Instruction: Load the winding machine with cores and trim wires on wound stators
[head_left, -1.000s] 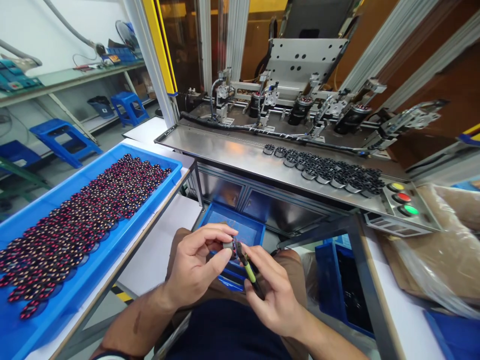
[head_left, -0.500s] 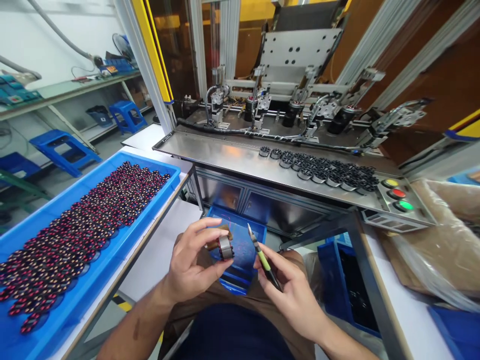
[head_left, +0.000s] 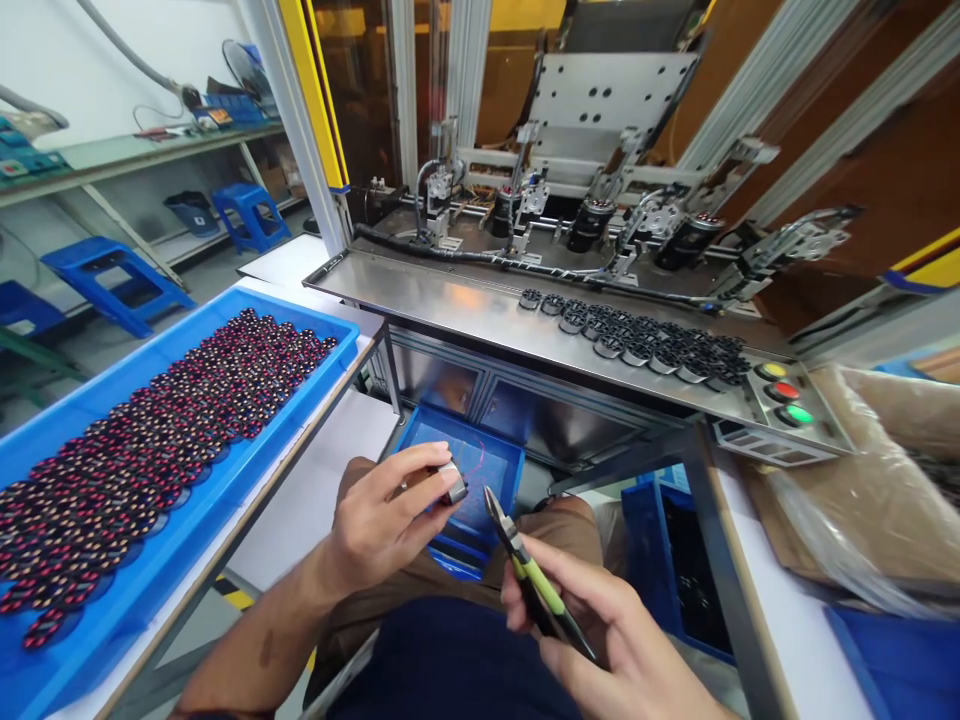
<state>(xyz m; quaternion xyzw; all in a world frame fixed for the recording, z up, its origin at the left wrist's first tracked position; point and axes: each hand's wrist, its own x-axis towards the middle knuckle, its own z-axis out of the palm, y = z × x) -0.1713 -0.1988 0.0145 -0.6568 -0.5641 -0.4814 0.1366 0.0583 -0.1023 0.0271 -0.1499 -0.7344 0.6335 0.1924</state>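
Pinched between the thumb and fingers of my left hand (head_left: 386,520) is a small motor stator (head_left: 454,484), a metal ring with dark teeth. My fingers cover much of it. My right hand (head_left: 592,620) is wrapped round the green and black handles of the cutting pliers (head_left: 525,565). The pliers' jaws point up and to the left, a short gap from the stator. Below both hands, a blue bin (head_left: 512,455) on the floor holds a thin pink wire and small scraps.
On my left, a long blue tray (head_left: 346,345) holds many wound stators (head_left: 187,400). Ahead, black-topped stators (head_left: 645,335) stand on the machine's metal ledge (head_left: 420,290), beside a button box (head_left: 795,430). A plastic-lined carton (head_left: 847,480) is on the right.
My left hand has turned the stator, and its fingers now cover more of it. The pliers have moved down and nearer to me, with their jaws lower.
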